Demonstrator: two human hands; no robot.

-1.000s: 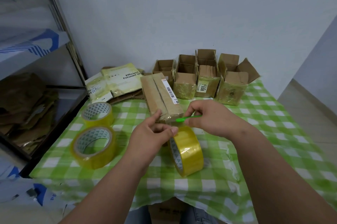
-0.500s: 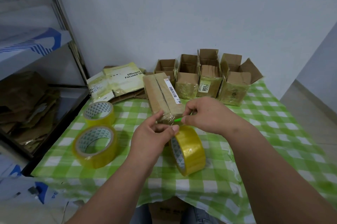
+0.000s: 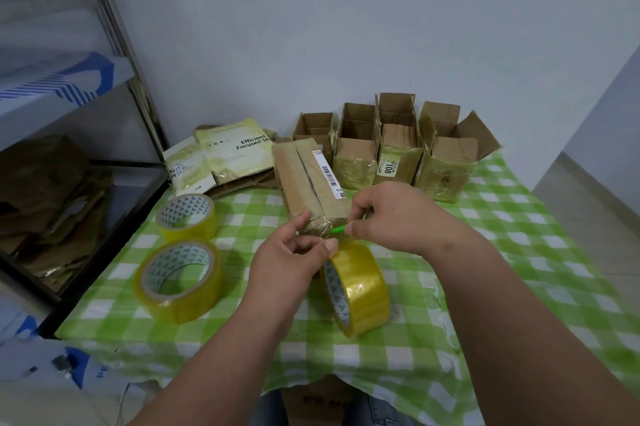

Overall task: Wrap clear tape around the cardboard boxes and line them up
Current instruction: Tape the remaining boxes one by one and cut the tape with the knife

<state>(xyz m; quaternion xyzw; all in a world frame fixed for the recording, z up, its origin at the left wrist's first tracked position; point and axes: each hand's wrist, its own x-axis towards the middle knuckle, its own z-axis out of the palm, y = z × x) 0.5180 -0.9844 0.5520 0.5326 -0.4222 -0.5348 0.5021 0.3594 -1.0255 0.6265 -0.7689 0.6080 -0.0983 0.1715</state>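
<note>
Head view shows your two hands over a table with a green checked cloth. Your left hand has its fingers curled around the top of a yellow tape roll that stands on its edge, and its thumb touches the near end of a long box. Your right hand pinches a thin green tool right at that end of the box, where see-through tape is crinkled around it. The long box lies flat, pointing away from you. Behind it, four open boxes stand side by side in a row by the wall. Two more tape rolls lie flat on your left. Some flat packets rest near the far left corner. A metal shelf stands left of the table.
</note>
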